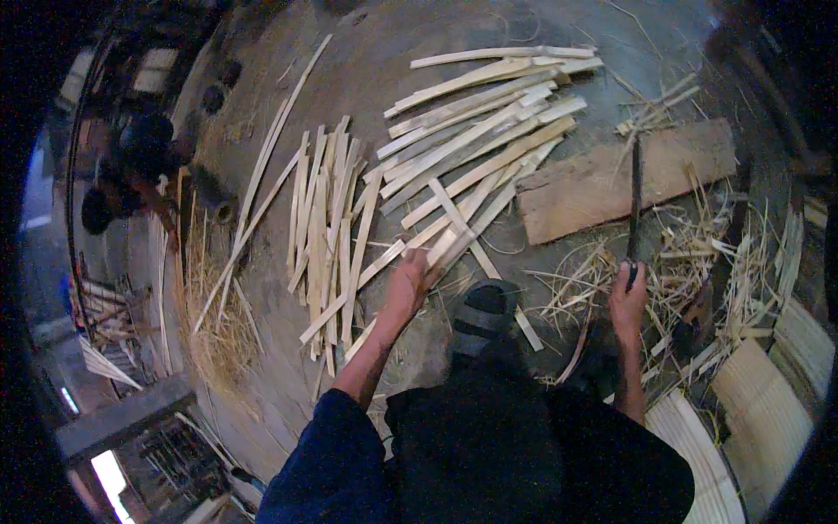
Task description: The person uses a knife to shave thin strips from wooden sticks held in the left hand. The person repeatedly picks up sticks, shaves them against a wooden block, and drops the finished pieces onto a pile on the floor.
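Pale split bamboo strips (476, 131) lie fanned out on the floor in front of me. A second, more upright bundle of strips (327, 227) lies to their left. My left hand (412, 278) is down at the near end of the fan, its fingers and thumb closed about a bamboo strip (453, 237); the fingertips are partly hidden. On the right, my right hand (628, 295) is wrapped round the handle of a long, dark-bladed knife (635, 188). The blade points away from me, over a flat wooden board (576, 196).
Tangled shavings (690, 253) and offcuts cover the floor at the right. Ribbed pale panels (764, 402) stand at the lower right. A dark sandal (485, 306) shows between my arms. Straw (218, 323) and long strips (266, 170) lie at the left, near a dark beam (127, 417).
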The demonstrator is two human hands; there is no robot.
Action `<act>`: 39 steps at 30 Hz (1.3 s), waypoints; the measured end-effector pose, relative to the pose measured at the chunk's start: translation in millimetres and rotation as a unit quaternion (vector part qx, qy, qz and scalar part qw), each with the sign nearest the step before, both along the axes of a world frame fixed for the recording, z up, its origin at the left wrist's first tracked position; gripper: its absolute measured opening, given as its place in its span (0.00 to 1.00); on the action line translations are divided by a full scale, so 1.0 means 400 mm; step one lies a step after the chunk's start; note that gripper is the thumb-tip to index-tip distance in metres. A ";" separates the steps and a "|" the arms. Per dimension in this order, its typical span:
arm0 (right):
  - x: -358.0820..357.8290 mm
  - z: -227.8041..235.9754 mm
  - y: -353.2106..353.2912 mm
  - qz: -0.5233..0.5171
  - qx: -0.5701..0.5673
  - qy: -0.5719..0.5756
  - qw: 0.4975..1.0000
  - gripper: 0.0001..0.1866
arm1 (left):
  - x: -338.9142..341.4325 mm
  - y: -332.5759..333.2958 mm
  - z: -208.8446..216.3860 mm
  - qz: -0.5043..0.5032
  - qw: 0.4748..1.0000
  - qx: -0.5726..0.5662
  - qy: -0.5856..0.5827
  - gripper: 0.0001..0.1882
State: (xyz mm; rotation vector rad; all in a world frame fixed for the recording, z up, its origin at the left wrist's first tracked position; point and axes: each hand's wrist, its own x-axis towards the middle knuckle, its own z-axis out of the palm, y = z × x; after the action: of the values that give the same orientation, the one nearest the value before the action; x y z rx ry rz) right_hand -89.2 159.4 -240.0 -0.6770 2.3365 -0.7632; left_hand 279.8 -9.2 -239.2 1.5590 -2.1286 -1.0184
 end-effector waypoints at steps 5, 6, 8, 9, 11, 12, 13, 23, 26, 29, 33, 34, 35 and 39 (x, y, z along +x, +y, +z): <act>-0.004 -0.073 0.027 -0.030 -0.099 0.047 0.994 0.24 | 0.016 0.012 -0.020 0.029 0.996 0.083 0.032 0.10; -0.003 -0.080 0.022 -0.012 -0.106 0.057 0.993 0.24 | 0.039 0.001 -0.019 0.027 0.998 0.063 0.003 0.10; -0.007 -0.084 0.024 0.018 -0.115 0.083 0.990 0.24 | 0.092 -0.052 0.009 0.108 0.975 0.137 0.141 0.10; -0.014 -0.095 0.034 0.008 -0.100 0.101 0.990 0.23 | 0.114 -0.091 0.030 0.195 0.907 0.213 0.308 0.10; -0.024 -0.130 0.046 -0.003 -0.082 0.112 0.990 0.21 | 0.165 -0.187 0.056 0.046 0.990 -0.118 -0.063 0.18; -0.033 -0.136 0.051 -0.009 -0.078 0.105 0.991 0.20 | 0.165 -0.237 0.117 0.010 0.949 -0.180 -0.258 0.27; -0.038 -0.143 0.053 -0.011 -0.075 0.095 0.993 0.19 | 0.143 -0.238 0.158 0.039 0.938 -0.206 -0.275 0.33; -0.013 -0.118 0.039 0.016 -0.071 0.151 0.986 0.24 | 0.275 -0.180 -0.023 0.043 0.902 -0.235 -0.360 0.51; -0.028 -0.118 0.052 0.008 -0.049 0.150 0.987 0.26 | 0.210 -0.216 0.073 0.079 0.893 -0.247 -0.368 0.43; 0.004 -0.088 0.030 -0.001 -0.043 0.113 0.993 0.27 | 0.122 -0.205 0.051 0.080 0.976 -0.136 -0.149 0.30; 0.011 -0.076 0.017 0.023 -0.120 0.180 0.976 0.27 | -0.103 -0.177 0.042 0.027 0.987 -0.033 -0.154 0.25; 0.018 -0.098 0.021 0.028 -0.114 0.233 0.965 0.26 | -0.132 -0.178 0.029 0.013 0.986 -0.011 -0.167 0.25; 0.018 -0.090 0.017 0.015 -0.110 0.180 0.977 0.24 | -0.150 -0.167 0.018 -0.004 0.984 -0.027 -0.174 0.26; 0.034 0.057 -0.029 -0.012 -0.002 -0.027 1.000 0.31 | -0.151 -0.109 0.001 -0.089 0.982 -0.072 -0.151 0.25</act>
State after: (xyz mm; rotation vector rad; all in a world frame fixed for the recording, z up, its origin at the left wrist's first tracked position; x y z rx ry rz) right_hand -75.5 147.8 -217.3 -0.6238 2.2976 -0.7861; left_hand 219.3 -52.9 -238.9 1.5580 -2.5219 -0.6926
